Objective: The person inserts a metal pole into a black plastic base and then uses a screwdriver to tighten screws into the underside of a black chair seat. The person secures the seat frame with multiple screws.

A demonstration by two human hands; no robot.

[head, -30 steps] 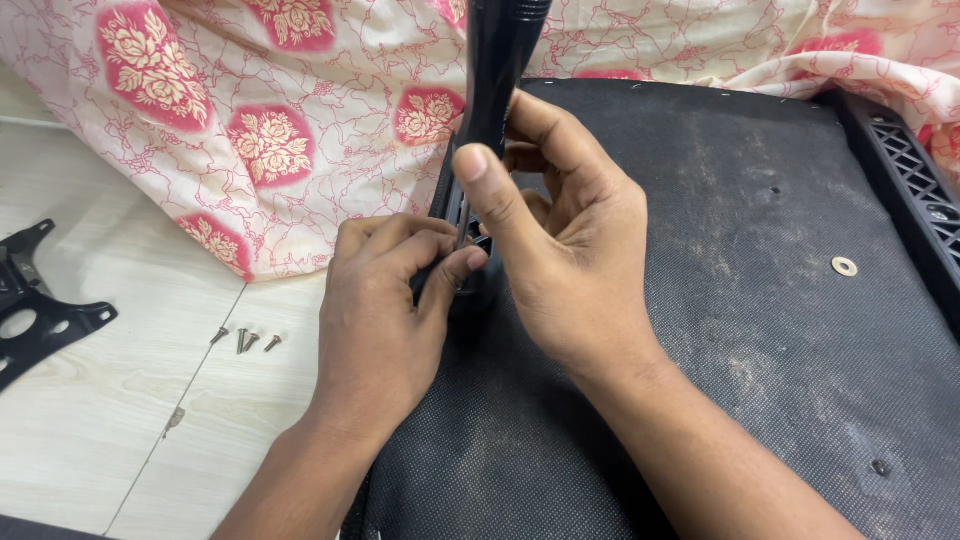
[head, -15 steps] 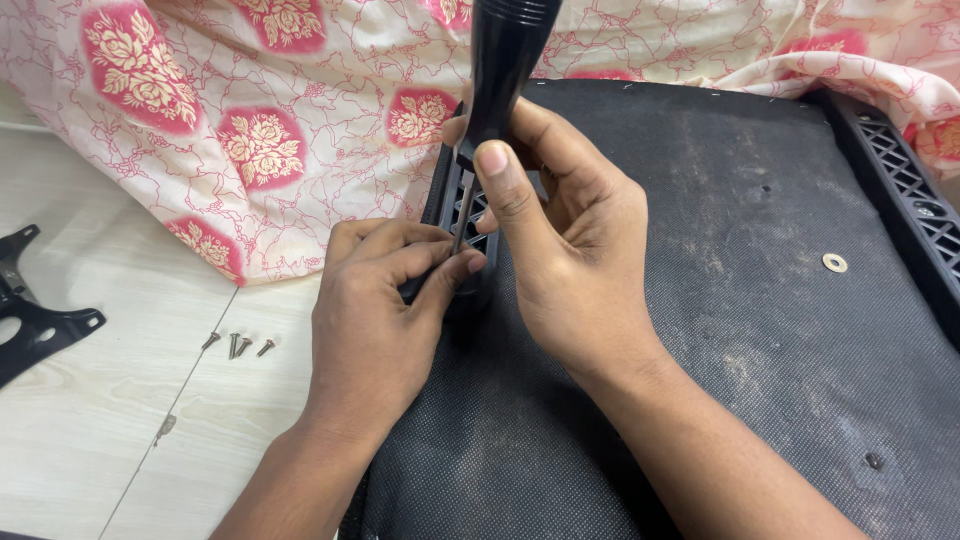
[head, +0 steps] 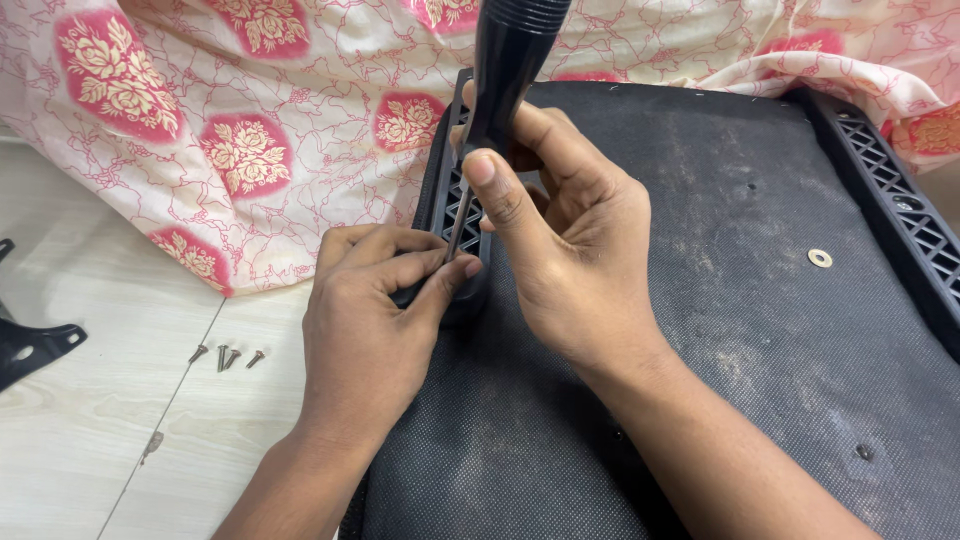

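My right hand [head: 570,240] is wrapped around the black handle of a screwdriver [head: 505,70], held almost upright with its metal shaft pointing down at the left edge of a black fabric-covered panel [head: 740,330]. My left hand [head: 375,320] pinches the shaft near its tip, fingers resting on the panel's black latticed plastic rim [head: 455,200]. The tip itself is hidden behind my fingers.
A pink and white flowered cloth [head: 250,130] lies behind and left of the panel. Three small screws [head: 228,356] lie on the pale wooden floor [head: 90,420]. A black metal bracket [head: 30,345] sits at the left edge. A small washer [head: 820,258] rests on the panel.
The view has shifted slightly. Both hands stay on the screwdriver at the same spot on the rim, with the right hand's grip turning a little around the handle.
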